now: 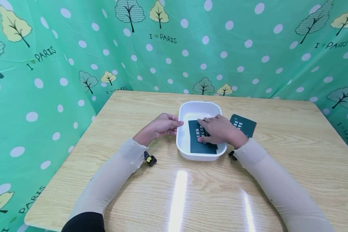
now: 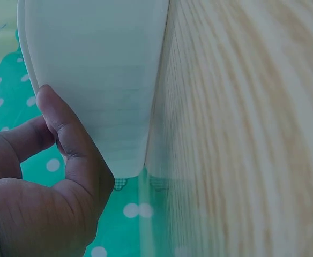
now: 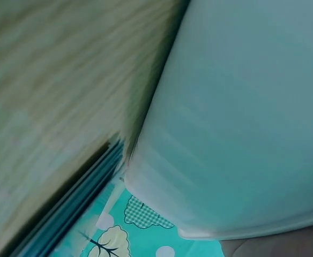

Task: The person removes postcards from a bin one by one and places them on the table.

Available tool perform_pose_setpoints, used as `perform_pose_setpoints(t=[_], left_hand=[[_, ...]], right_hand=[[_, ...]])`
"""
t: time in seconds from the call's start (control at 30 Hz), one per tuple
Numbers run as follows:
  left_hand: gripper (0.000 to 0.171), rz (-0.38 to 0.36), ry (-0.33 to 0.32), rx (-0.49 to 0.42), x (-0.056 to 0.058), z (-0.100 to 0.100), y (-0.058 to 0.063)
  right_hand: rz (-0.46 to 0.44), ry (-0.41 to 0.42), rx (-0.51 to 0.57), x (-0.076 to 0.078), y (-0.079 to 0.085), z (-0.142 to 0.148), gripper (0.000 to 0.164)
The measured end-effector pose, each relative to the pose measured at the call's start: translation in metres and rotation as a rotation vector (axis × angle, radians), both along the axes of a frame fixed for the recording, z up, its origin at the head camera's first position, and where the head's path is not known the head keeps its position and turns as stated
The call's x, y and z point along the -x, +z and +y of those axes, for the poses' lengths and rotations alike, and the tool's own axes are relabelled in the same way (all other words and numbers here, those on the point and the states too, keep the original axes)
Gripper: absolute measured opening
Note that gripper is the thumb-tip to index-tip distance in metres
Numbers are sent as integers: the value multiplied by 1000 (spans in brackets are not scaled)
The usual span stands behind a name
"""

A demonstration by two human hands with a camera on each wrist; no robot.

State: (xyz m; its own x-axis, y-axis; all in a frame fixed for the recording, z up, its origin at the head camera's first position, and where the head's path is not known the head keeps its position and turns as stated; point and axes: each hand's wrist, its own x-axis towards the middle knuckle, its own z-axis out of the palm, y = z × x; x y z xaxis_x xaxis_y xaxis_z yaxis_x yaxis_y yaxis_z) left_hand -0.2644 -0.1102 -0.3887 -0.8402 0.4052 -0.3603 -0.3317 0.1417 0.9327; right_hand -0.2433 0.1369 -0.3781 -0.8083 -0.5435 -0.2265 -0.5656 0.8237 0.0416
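A white plastic basin [image 1: 187, 109] stands on the table. My left hand [image 1: 165, 125] pinches its left rim, thumb over the edge and fingers outside; the left wrist view shows this hand [image 2: 65, 160] against the basin's outer wall [image 2: 103, 80]. Inside the basin lies a dark green card [image 1: 195, 146] with white characters. My right hand [image 1: 218, 129] reaches over the right rim, its fingers spread on the card and covering part of it. In the right wrist view the basin wall [image 3: 226, 118] hides most of that hand.
Right of the basin, partly behind my right wrist, lies a stack of dark green cards [image 1: 246, 125], its layered edges [image 3: 71, 201] visible in the right wrist view. Black wrist straps [image 1: 150, 159] show near my sleeves. A green patterned curtain [image 1: 174, 48] hangs behind the wooden table [image 1: 293, 145].
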Motion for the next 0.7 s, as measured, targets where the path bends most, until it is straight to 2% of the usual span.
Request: perform_pose_setpoints(t=[0.33,0.53,0.7], left_hand=[[18,1,2,-9,0,0,0],[18,-1,6,-8,-1,1,1],[18,-4,10,-4,-1,1,1]], right_hand=[[3,-3,-2,0,0,0,103],[-26,-22,7,-2,2,-1,104],[-16,-29,20,-4,4,-2,104]])
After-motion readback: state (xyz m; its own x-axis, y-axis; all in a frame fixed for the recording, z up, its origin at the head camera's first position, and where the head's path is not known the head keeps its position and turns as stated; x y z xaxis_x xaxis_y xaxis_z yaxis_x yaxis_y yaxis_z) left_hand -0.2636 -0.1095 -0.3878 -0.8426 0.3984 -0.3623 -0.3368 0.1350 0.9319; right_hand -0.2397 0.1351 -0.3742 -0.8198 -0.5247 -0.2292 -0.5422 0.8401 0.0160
